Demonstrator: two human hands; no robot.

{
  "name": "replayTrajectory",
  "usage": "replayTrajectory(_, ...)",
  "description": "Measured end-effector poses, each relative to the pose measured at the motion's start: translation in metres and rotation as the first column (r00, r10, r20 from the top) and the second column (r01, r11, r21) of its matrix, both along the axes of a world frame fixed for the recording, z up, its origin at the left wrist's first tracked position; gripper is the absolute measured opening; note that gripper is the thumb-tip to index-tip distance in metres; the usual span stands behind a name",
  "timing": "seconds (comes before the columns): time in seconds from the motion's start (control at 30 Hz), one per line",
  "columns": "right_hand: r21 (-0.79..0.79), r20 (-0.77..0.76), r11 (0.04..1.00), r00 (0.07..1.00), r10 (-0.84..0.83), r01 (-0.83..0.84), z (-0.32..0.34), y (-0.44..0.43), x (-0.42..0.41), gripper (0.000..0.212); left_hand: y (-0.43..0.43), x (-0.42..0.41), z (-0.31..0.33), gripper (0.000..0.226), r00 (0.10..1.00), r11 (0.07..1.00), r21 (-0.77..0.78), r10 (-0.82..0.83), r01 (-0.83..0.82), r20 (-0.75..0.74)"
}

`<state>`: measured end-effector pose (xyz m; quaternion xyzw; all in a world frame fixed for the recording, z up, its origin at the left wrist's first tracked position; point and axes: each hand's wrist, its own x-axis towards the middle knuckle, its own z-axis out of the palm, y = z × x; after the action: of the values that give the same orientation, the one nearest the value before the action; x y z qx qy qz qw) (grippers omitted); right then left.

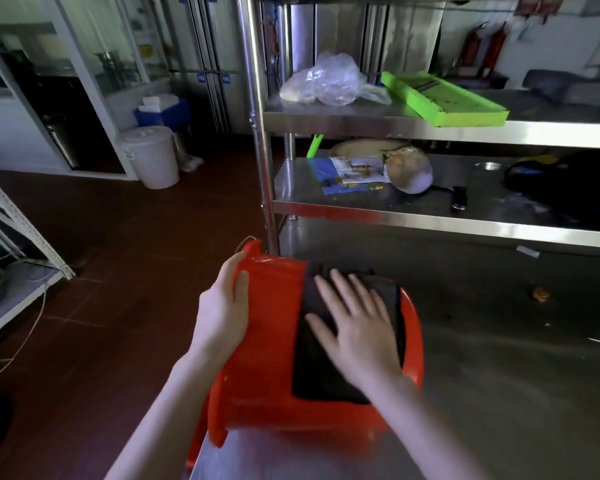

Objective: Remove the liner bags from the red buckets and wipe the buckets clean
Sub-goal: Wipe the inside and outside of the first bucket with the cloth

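Red bucket [267, 327] lies on its side at near-left corner of steel table [499, 341], part hanging past the table's left edge. Long axis runs roughly left-right, so the curved wall faces up to the person. Left hand [222, 306] grips the bucket's left end, thumb on the wall, fingers wrapped over the edge out of sight. A thin wire shows there, so probably the rim end, not certain. Right hand [357, 323] lies flat, fingers straight and spread, pressing a dark cloth [312, 372] on the upper wall toward the right end. Hands apart, one per end, bucket between them. No liner bag visible on the bucket, and its inside is hidden. Judged step: wiping the outer wall. Key relation: cloth sits across the axis, right hand nearer the unwiped right end, left hand placed to steady or roll. A stroke along or around the wall likely needs the left grip firm, or the overhanging bucket could roll off the left edge.
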<state>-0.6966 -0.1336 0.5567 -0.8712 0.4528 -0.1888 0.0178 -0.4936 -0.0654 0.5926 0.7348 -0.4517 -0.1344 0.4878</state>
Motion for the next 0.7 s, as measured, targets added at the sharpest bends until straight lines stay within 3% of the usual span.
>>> replayTrajectory(0.1,0.139,-0.072,0.965,0.974,-0.213,0.222,0.004,-0.042,-0.026,0.069,0.023,-0.013,-0.021,0.036,1.000,0.997,-0.071,0.011,-0.011,0.001)
replayTrajectory(0.2,0.288,-0.073,0.927,0.970,-0.230,0.241,0.012,-0.067,-0.009,0.057,0.030,-0.019,-0.032,0.037,1.000,0.996,-0.087,0.025,-0.026,-0.018)
replayTrajectory(0.33,0.128,-0.026,0.992,1.000,0.006,-0.002,0.023,-0.038,0.056,0.055,0.033,-0.017,-0.035,0.038,1.000,0.994,-0.107,0.022,-0.022,-0.005)
replayTrajectory(0.47,-0.032,0.015,0.979,0.979,0.203,-0.202,0.021,0.014,0.090,0.056,0.043,-0.013,-0.040,0.038,0.999,0.992,-0.116,0.043,-0.042,-0.002)
replayTrajectory(0.57,-0.013,0.030,0.986,0.986,0.164,-0.164,0.016,0.008,0.075,0.059,0.053,-0.013,-0.045,0.037,0.999,0.989,-0.144,0.033,-0.031,0.006)
replayTrajectory(0.7,0.138,-0.029,0.988,0.997,-0.065,0.068,0.014,-0.041,0.029,0.064,0.057,-0.016,-0.048,0.038,1.000,0.982,-0.185,0.024,-0.024,-0.002)
